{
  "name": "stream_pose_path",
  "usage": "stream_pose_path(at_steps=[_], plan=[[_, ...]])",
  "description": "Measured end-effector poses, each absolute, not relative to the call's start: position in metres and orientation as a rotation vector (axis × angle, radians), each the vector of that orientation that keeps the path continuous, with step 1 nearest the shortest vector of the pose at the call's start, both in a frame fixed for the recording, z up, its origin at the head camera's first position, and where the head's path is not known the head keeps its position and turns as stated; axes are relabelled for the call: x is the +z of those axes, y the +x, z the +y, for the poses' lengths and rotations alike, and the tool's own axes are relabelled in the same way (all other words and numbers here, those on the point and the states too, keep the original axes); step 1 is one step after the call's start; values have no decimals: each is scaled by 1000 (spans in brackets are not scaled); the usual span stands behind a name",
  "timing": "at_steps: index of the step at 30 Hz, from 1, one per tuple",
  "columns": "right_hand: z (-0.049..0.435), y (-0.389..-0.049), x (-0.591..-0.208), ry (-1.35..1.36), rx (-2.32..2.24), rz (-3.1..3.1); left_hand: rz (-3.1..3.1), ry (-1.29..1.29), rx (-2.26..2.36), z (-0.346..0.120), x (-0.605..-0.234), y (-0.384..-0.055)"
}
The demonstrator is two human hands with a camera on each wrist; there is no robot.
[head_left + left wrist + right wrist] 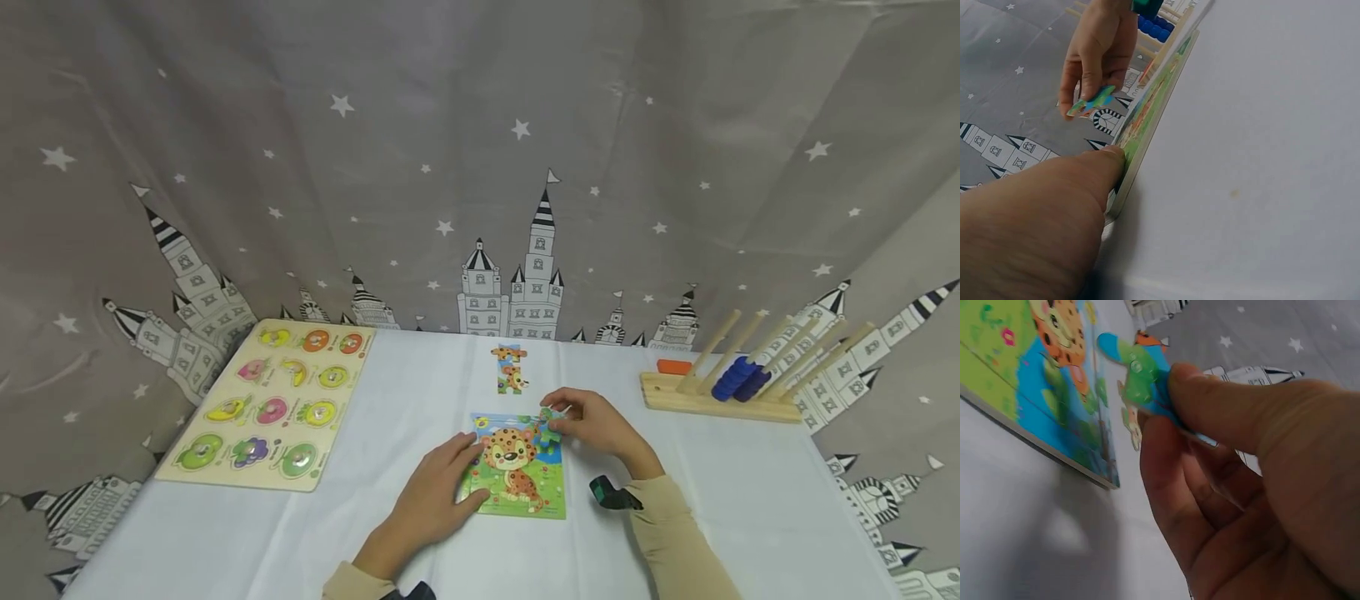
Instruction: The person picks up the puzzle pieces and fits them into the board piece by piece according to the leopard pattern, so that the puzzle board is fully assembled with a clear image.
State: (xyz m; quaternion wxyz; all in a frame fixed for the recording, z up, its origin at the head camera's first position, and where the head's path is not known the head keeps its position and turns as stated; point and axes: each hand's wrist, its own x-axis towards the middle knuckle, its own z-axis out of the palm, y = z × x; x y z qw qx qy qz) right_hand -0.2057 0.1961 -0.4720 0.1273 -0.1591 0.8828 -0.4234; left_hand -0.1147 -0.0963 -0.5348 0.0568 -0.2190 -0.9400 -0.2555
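Observation:
A square leopard-cub jigsaw board (pixel 510 498) lies on the white table in front of me. My left hand (pixel 438 487) rests at the board's left side, thumb and fingers spread over its edge. Between thumb and fingers, my right hand (pixel 596 425) pinches a green and blue puzzle piece (pixel 1141 375) above the board's upper right corner. In the left wrist view that puzzle piece (pixel 1092 101) is held up off the board. Beyond the board lie joined puzzle pieces (pixel 512 371) with orange spotted parts.
On the left lies a wooden fruit puzzle board (pixel 258 408) with knobbed pieces. At the right stands a wooden peg rack (pixel 720 404) with blue beads and an orange block (pixel 674 367). Behind the table hangs a grey curtain (pixel 420 125) printed with castles and stars.

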Motion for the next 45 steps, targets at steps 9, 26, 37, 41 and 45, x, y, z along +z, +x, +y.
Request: stream_pose_path(at_steps=[9, 26, 37, 41, 45], plan=[[175, -194, -491, -342, -1062, 2765, -2860, -663, -811, -96, -532, -115], [162, -188, -491, -351, -974, 2848, -2829, -677, -781, -96, -533, -116], [168, -190, -490, -324, -949, 2828, -2938, -718, -752, -95, -532, -116], [170, -207, -484, -312, -978, 2795, -2977, -723, -748, -97, -530, -115], [168, -234, -483, -309, -1000, 2758, -2985, -712, -745, -98, -528, -115]])
